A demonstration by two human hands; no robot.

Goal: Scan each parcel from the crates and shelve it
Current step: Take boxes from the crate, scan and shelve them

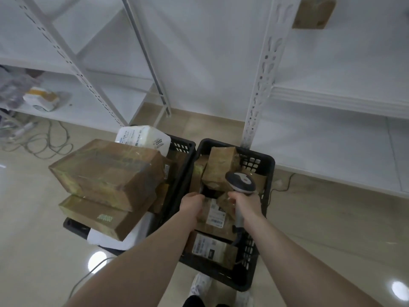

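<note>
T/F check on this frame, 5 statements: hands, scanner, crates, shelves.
1. The right hand grips the scanner. True.
2. The left hand hangs idle beside the crates. False: it reaches into the right crate, on a labelled brown parcel.
3. The left crate holds only one parcel. False: several are stacked in it, with a large brown box on top.
4. A white parcel marked 2002 lies at the far end of the left crate. True.
5. Every shelf is bare. False: a brown box sits upper right.

Grey cables (47, 142) trail across the glossy beige floor (33, 218)
</note>
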